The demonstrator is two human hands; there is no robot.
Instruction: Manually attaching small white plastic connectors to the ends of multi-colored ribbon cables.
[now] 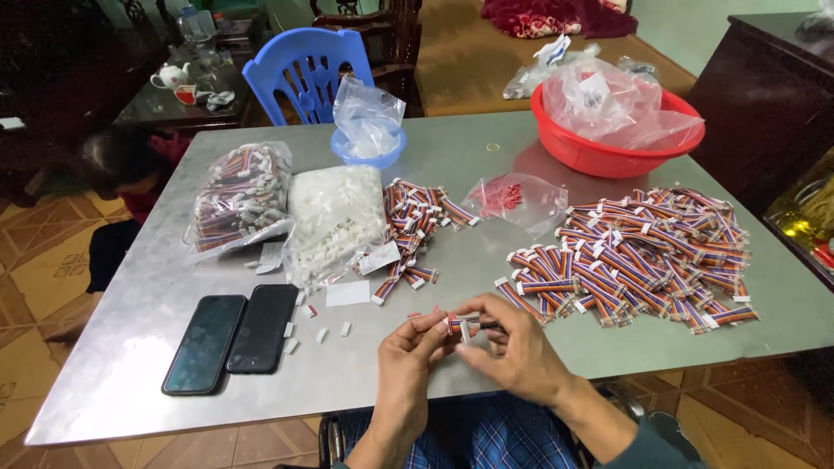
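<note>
My left hand and my right hand meet over the near edge of the grey metal table. Together they pinch one short bundle of striped wires with a small white plastic connector at its end. A big heap of the same striped wire bundles lies just right of my hands. A smaller heap lies ahead, beside a clear bag of white connectors. A few loose white connectors sit left of my hands.
Two dark phones lie at the near left. A bag of wire bundles, a small bag of red parts, a blue bowl and a red basin with plastic bags stand farther back. A blue chair is behind.
</note>
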